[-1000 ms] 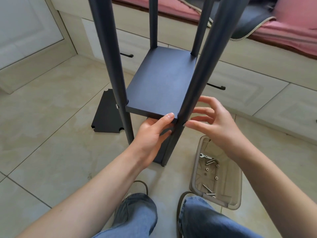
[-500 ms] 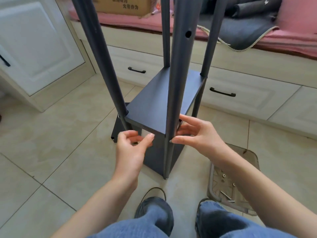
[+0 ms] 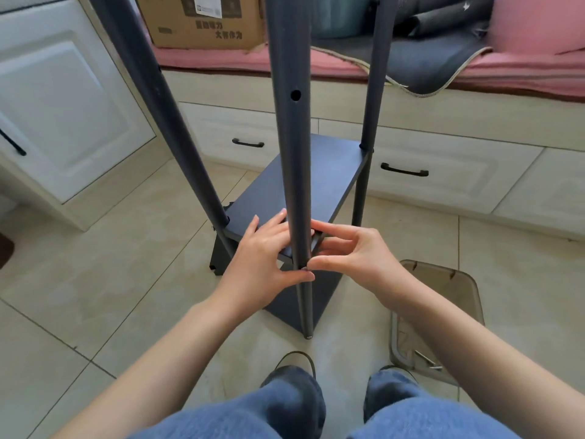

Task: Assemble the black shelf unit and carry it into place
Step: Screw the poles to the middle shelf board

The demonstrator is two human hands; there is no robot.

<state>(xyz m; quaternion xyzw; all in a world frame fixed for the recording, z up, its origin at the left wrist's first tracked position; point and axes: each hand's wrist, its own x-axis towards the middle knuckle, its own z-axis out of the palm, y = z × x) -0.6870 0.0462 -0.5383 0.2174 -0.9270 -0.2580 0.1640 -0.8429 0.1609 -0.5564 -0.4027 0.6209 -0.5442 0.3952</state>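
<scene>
Compared with the views a moment earlier, both hands had closed in on the front post point(image 3: 292, 191) of the shelf unit point(image 3: 304, 188), at the corner where the lower board point(image 3: 326, 179) met it. The left hand point(image 3: 264, 251) had moved from under the board edge to the post, its fingers lying against the board corner and its thumb tip touching the post lower down. The right hand point(image 3: 351, 251) had drawn in from its earlier open reach; its thumb and forefinger were pinched together at the post, at the point where a fastener would sit. Whether a bolt lay between the fingertips could not be told. This suggested that the corner joint was being fitted or tightened, so assembly was not finished and carrying had not begun.

The shelf unit stood upright on the tiled floor point(image 3: 95, 280) at 12 o'clock from the person's feet, in front of the drawers point(image 3: 443, 172).

Count of items visible:
- Posts: three clearly shown, at 11, 12 and 1 o'clock; a fourth could not be confirmed.
- Boards: one fitted board, one lower dark panel point(image 3: 304, 299) beneath it.
- Open holes in the front post: one point(image 3: 295, 95).
- Plastic tray point(image 3: 468, 299): one, at 3 o'clock, holding at least two loose bolts point(image 3: 425, 359).
- Cardboard box point(image 3: 205, 23): one, on the pink cushion point(image 3: 221, 58).
</scene>
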